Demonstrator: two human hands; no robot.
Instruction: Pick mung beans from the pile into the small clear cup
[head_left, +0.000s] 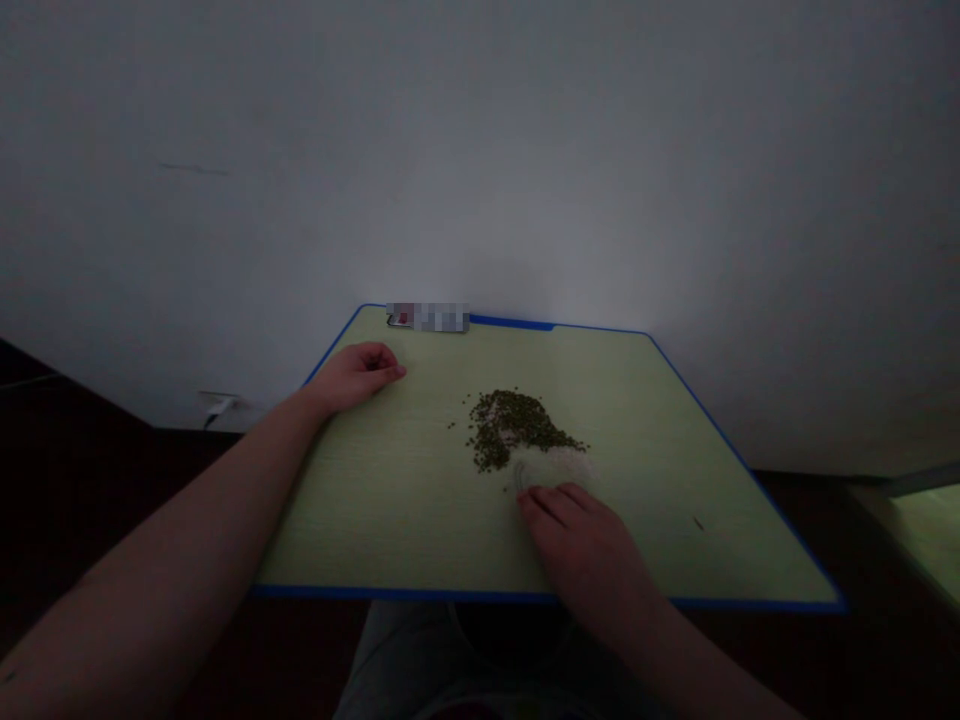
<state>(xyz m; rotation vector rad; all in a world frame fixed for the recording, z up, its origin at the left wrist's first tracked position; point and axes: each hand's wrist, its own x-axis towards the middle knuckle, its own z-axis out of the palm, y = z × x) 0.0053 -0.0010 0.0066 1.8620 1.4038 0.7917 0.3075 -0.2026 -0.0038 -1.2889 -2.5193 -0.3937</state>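
Note:
Small dark green beans (517, 415) lie in a loose pile near the middle of the pale green folding table. Whitish material, perhaps fine grains or clear plastic, shows among them and spreads as a pale patch (562, 464) at their near right side. My right hand (581, 540) is over the near edge of this patch, fingers bent down and together. A faint clear curved edge shows by its fingertips; what they grip, if anything, is hidden. My left hand (356, 375) rests at the table's left side, fingers curled towards the thumb. Shadow hides the inside of that hand.
The table (420, 530) has a blue rim and stands against a pale wall (510, 170). A flat, partly blurred-out object (429, 318) lies at its back left edge. A small brown sliver (698, 523) is at the right. A plug (219, 405) sits low on the wall.

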